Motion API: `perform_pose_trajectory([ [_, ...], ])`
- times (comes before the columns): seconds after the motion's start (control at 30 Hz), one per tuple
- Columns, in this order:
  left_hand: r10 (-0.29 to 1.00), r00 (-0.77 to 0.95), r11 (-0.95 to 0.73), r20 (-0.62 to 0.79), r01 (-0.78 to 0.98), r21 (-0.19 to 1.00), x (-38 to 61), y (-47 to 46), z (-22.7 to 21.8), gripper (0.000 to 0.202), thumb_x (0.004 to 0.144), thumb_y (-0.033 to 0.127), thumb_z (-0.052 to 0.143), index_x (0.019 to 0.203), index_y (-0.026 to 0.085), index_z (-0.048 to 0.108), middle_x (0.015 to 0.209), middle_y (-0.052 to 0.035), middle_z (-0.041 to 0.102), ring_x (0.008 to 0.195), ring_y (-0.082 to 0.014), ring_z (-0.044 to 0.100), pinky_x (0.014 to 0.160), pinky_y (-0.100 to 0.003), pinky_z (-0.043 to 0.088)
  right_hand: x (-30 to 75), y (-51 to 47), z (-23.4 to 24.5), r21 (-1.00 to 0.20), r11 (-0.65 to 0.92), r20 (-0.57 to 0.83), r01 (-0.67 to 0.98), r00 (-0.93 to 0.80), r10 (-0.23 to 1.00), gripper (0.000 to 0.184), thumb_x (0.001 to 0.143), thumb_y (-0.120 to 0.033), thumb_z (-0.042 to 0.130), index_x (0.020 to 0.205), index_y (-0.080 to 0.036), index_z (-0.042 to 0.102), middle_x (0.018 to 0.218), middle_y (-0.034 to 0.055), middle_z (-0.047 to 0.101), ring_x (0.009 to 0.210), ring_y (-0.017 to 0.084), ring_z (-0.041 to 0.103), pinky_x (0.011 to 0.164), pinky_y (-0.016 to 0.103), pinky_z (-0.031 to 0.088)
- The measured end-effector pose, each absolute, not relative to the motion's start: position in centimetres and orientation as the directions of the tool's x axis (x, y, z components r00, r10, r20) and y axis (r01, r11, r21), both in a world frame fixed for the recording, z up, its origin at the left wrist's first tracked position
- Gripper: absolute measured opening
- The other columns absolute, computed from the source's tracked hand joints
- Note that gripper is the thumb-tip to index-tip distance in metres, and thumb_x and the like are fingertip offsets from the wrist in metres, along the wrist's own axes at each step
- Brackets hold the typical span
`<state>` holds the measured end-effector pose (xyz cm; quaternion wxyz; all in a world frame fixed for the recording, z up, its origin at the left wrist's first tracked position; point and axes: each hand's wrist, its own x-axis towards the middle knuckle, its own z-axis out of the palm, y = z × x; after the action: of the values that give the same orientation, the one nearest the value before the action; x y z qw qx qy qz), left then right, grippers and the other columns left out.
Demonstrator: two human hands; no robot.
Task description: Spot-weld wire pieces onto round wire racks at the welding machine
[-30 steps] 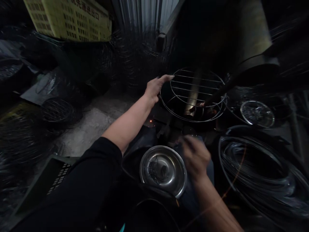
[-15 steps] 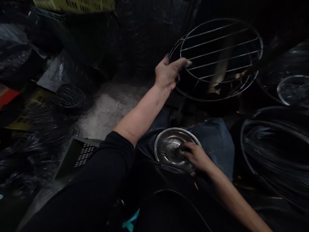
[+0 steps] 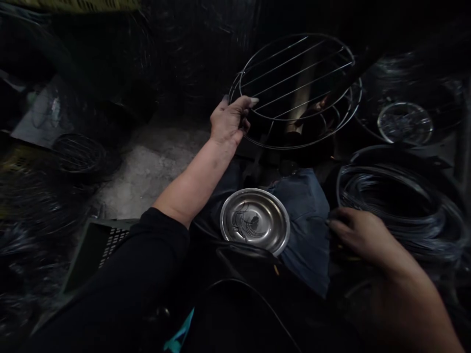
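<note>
My left hand (image 3: 228, 121) is stretched forward and closed on the left rim of a round wire rack (image 3: 294, 93), which is tilted up. A shiny steel bowl (image 3: 254, 220) with small bits of wire in it rests on my lap, on blue jeans (image 3: 307, 230). My right hand (image 3: 358, 235) lies to the right of the bowl, beside a large coil of dark wire (image 3: 397, 206). Its fingers are curled, and whether they hold anything is hidden.
A second shiny round piece (image 3: 405, 122) lies at the far right. A small wire basket (image 3: 79, 154) sits on the concrete floor (image 3: 147, 166) at the left. A dark perforated crate (image 3: 99, 245) stands near my left elbow. Dark wire stacks fill the background.
My right hand has left the steel bowl and moved right to the wire coil. My left hand keeps its grip on the wire rack, which has tilted and shifted slightly left.
</note>
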<state>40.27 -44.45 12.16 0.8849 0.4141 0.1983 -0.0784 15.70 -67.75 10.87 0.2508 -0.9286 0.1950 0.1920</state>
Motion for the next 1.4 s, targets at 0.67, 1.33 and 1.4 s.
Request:
perform_pose_trajectory([
  [0.67, 0.047, 0.929, 0.602, -0.368, 0.268, 0.752, 39.1, -44.6, 13.2, 0.051, 0.066, 0.006, 0.079, 0.111, 0.022, 0.061, 0.058, 0.0081, 0.053, 0.051, -0.0074, 0.051, 0.046, -0.018, 0.032, 15.1, -67.0, 9.1, -0.461, -0.825, -0.207, -0.327, 0.944, -0.258, 0.022, 0.071, -0.039, 0.057, 0.075, -0.026, 0.074, 0.079, 0.0068, 0.075, 0.075, 0.028, 0.071, 0.071, 0.040, 0.055],
  [1.33, 0.075, 0.955, 0.600, -0.288, 0.187, 0.778, 39.2, -45.4, 13.5, 0.067, 0.053, 0.005, 0.083, 0.116, 0.019, 0.065, 0.078, 0.0070, 0.053, 0.054, -0.0027, 0.054, 0.046, -0.018, 0.032, 29.2, -57.2, 11.3, -0.992, -0.035, 0.108, 0.123, 0.669, -0.735, 0.022, 0.067, -0.031, 0.081, 0.080, -0.014, 0.073, 0.062, -0.0001, 0.068, 0.051, 0.018, 0.067, 0.047, 0.026, 0.055],
  [1.4, 0.068, 0.954, 0.599, -0.293, 0.196, 0.777, 39.2, -45.5, 13.6, 0.069, 0.054, 0.004, 0.082, 0.119, 0.020, 0.064, 0.080, 0.0065, 0.053, 0.055, -0.0027, 0.055, 0.045, -0.018, 0.032, 29.0, -57.0, 11.2, -0.990, -0.039, 0.121, 0.139, 0.648, -0.752, 0.021, 0.067, -0.030, 0.082, 0.078, -0.014, 0.073, 0.062, -0.0006, 0.068, 0.050, 0.017, 0.067, 0.048, 0.026, 0.055],
])
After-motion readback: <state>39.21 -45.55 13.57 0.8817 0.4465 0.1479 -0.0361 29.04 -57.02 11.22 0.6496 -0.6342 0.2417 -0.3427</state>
